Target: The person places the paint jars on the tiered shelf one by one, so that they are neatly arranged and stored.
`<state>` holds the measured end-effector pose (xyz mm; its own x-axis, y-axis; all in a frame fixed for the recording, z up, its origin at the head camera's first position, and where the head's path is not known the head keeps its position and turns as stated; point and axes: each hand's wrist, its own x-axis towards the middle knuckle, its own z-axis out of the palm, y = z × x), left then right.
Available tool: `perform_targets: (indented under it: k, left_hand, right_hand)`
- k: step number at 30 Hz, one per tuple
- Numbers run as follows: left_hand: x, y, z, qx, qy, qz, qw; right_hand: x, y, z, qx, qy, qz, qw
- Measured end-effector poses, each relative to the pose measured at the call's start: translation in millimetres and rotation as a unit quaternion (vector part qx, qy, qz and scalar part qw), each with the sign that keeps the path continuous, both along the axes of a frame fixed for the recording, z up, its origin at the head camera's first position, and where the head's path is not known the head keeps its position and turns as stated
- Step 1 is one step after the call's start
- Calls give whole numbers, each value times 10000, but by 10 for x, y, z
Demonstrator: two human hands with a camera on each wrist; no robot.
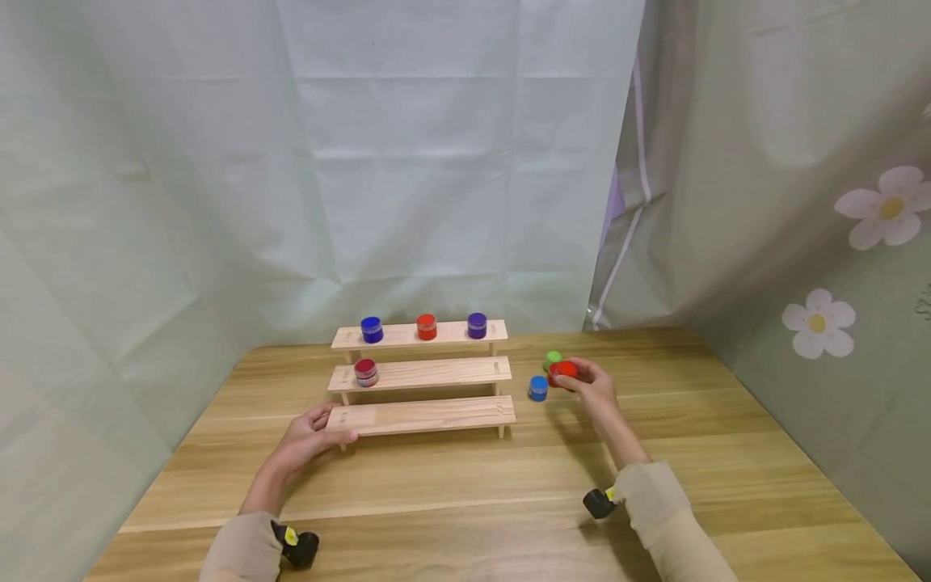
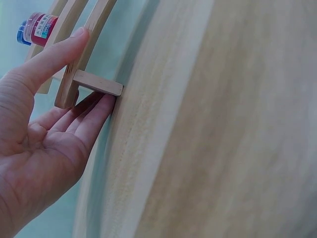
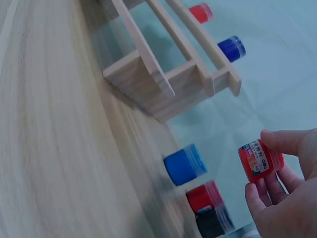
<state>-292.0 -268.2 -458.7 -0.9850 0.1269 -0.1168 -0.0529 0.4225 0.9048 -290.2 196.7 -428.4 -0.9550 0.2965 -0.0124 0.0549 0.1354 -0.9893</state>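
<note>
Three-tier stepped rack of pale wood [image 1: 422,373] stands upright on the brown wood-grain counter [image 1: 451,501], its tiers rising away from the person. Both hands are engaged. The left hand [image 1: 308,441] grips the left end of the bottom tier [image 1: 422,415], thumb against the plank, fingers beside the leg. The right hand [image 1: 598,392], right of the rack, pinches a small round bright red jar, apparently plastic [image 3: 255,161], between thumb and fingers; it is held apart from the jars on the counter.

Four jars stand on the rack. Top tier, from left: a round dark blue jar [image 1: 372,330], a round orange-red jar [image 1: 426,327], a round purple jar [image 1: 476,326]. Middle tier, left end: a round dark red jar [image 1: 366,373].

On the counter near the right hand: a round light blue jar [image 1: 538,390], a second red jar [image 3: 204,197], a dark jar [image 3: 215,222] just beside it, and a green-lidded jar [image 1: 553,357]. Whether the last two are one cannot be told.

Assessment: loading of the rack appears about half done; the held jar and those on the counter are judged outstanding.
</note>
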Motion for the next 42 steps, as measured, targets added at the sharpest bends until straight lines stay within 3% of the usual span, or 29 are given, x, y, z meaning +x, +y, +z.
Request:
perform_targets:
  k: [13, 22, 29, 42]
  left_hand:
    - [28, -65, -13, -160, 13, -41, 9999]
    - [26, -56, -28, -42, -6, -29, 10000]
    - [17, -15, -2, 70, 23, -64, 10000]
    - [18, -7, 13, -17, -23, -39, 10000]
  right_hand:
    - [-62, -311, 188, 382, 146, 417, 9983]
    - [-73, -725, 328, 112, 194, 997, 9948]
    - [-125, -992, 431, 72, 427, 1192, 9919]
    - [-262, -1366, 444, -63, 418, 1600, 9862]
